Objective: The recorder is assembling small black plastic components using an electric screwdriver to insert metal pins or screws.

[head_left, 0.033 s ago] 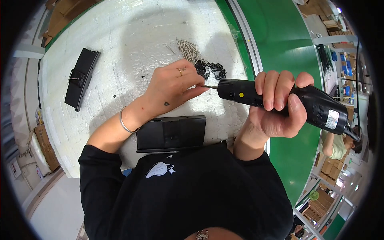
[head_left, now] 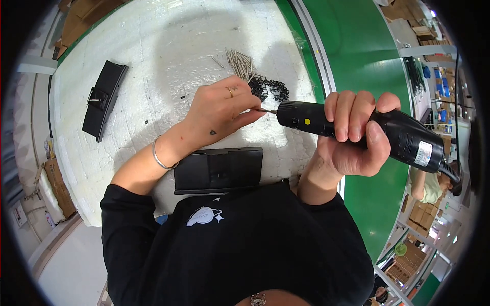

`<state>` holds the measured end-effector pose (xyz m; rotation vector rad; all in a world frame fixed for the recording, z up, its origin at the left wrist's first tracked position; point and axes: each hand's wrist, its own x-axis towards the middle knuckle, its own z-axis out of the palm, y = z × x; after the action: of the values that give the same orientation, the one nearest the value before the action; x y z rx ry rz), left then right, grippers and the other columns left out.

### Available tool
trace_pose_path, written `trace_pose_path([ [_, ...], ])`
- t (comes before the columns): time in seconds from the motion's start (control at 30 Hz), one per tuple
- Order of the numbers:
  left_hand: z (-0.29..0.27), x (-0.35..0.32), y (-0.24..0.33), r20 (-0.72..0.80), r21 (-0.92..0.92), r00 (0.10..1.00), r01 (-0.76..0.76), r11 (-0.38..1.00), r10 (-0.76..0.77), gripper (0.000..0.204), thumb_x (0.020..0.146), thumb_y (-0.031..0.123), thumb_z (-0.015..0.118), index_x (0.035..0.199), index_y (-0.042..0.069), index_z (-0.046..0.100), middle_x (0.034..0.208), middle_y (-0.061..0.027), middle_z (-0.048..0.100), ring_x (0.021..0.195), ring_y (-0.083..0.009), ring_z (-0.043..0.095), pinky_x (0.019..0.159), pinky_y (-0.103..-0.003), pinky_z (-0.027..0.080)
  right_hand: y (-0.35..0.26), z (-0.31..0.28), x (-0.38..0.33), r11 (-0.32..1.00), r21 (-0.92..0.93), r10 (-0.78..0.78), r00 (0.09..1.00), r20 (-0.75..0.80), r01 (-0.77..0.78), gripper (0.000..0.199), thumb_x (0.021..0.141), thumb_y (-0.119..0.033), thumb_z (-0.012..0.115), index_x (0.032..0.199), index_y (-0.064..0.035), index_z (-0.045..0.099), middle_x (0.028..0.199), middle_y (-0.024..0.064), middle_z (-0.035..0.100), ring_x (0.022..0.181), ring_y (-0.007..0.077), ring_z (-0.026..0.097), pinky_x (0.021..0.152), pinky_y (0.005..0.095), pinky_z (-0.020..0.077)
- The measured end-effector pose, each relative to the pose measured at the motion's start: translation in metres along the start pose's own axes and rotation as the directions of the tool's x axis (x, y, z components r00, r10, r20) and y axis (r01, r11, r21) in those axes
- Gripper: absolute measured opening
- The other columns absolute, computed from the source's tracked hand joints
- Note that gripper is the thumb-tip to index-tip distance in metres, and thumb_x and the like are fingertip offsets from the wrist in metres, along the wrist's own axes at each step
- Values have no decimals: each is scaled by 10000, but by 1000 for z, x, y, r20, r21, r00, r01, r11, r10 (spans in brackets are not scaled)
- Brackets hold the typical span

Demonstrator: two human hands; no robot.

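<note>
The driver [head_left: 301, 117] is a thick black tube, ribbed at its nose and swelling toward the rear, where a black cable [head_left: 449, 171] leaves it. It is held in the air, lying almost level, its nose to the left. A thin metal bit [head_left: 269, 110] juts from the nose. The right hand [head_left: 354, 125] has its fingers wrapped around the driver's body. The left hand [head_left: 219, 107] is just off the nose, thumb and forefinger pinched together at the bit's tip; I cannot tell whether they grip the bit or something small on it.

A yellow dot [head_left: 307, 122] marks the driver near its nose, and a white label [head_left: 423, 153] sits near its cable end, its print too small to read.

Beyond the bit lie black screws [head_left: 275, 89] and, farther off, silver pins [head_left: 240, 64], on the white counter [head_left: 194, 30]. One black panel [head_left: 219, 171] lies left of the driver, nearer the body; another panel [head_left: 104, 102] lies well to the driver's left.

Against the earlier frame, the driver sits a hair farther left; the screws, pins and panels are unmoved.
</note>
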<state>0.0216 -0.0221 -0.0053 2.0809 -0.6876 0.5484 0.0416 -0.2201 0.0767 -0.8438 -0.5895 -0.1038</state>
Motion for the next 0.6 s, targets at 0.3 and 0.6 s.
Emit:
trace_pose_path([
  [0.3,-5,-5,17,146,283,984,-144,948,106,162,825,234,657,795,95,579,777,-5,600,971,-180,620,591,-300,533,-4,11,-14,993,-109,-6,955,297,40,336,825,2,614,1071,-72,397,680,58,521,539,161,505,565,342,438],
  [0.6,-26,14,3,83,202,996,26,979,-44,237,751,165,739,972,108,676,942,-37,656,1014,-231,598,783,-334,537,5,11,-16,987,-156,-21,996,91,35,318,817,-54,602,1051,-87,390,625,42,492,496,141,467,581,332,434],
])
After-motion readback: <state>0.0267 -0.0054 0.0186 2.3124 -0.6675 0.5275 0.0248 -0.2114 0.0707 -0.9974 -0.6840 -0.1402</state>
